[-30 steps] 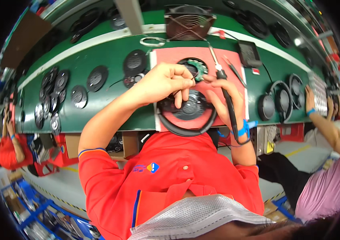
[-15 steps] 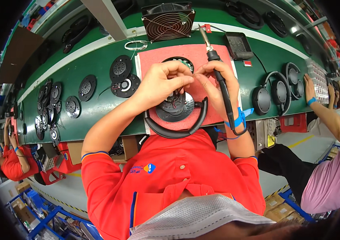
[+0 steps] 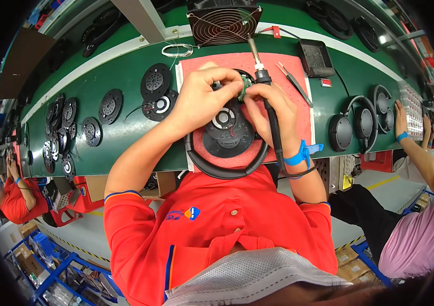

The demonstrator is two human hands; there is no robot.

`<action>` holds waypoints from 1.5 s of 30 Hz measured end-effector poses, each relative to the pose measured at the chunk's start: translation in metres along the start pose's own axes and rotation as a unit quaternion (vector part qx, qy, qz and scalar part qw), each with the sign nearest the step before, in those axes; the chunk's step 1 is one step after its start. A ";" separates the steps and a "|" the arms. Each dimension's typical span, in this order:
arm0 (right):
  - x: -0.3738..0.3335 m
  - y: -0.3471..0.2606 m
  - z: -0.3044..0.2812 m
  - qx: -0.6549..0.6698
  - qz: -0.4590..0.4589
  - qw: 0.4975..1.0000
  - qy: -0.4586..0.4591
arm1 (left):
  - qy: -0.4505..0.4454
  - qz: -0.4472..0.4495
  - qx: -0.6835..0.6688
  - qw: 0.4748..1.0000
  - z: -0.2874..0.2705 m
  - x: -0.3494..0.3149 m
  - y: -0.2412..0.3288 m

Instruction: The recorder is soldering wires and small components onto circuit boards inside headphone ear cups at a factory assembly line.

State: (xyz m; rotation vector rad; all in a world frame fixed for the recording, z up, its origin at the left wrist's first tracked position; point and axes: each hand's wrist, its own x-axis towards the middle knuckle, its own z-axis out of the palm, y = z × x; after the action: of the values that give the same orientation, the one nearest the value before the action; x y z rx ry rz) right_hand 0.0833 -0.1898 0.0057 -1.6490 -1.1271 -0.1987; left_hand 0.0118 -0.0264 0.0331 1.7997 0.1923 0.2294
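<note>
A black headphone (image 3: 222, 172) lies on the pink mat, its headband curving nearest my body. Green circuit board (image 3: 245, 87) shows at its far ear cup, between my two hands. My left hand (image 3: 201, 97) is closed in a pinch at the board's left side; what its fingertips hold is hidden. My right hand (image 3: 278, 109) is closed around a soldering iron (image 3: 273, 122), its tip pointing up and away, while thumb and forefinger meet beside the board. Below the hands, a round speaker driver (image 3: 223, 118) with a pale ring rests over the near ear cup.
Tweezers (image 3: 296, 84) lie on the pink mat (image 3: 278, 64). A caged fan (image 3: 223, 25) and a black tray (image 3: 316, 57) stand behind. Several speaker plates (image 3: 110, 106) spread left; finished-looking headphones (image 3: 362, 122) sit right. A co-worker's arm (image 3: 418, 148) reaches in at right.
Both hands have moved slightly apart and onto the green board. The soldering iron has shifted a little left with my right hand. The speaker driver and tweezers are now uncovered.
</note>
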 end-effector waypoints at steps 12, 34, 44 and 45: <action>0.001 -0.002 -0.044 -0.011 -0.030 0.999 0.025 | -0.040 0.061 0.206 0.976 -0.009 0.028 -0.028; 0.001 -0.002 -0.029 -0.019 -0.033 0.999 0.017 | -0.027 0.067 0.198 0.977 -0.007 0.028 -0.033; 0.003 0.001 -0.026 -0.016 -0.036 0.999 0.026 | -0.024 0.056 0.187 0.981 -0.005 0.027 -0.032; 0.004 0.001 -0.025 -0.014 -0.040 0.999 0.027 | -0.025 0.053 0.183 0.981 -0.005 0.027 -0.032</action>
State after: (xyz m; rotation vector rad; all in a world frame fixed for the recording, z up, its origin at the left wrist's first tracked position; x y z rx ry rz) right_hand 0.0957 -0.2088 0.0179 -1.6143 -1.1538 -0.3101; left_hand 0.0362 -0.0069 0.0044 2.1819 0.1068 0.2340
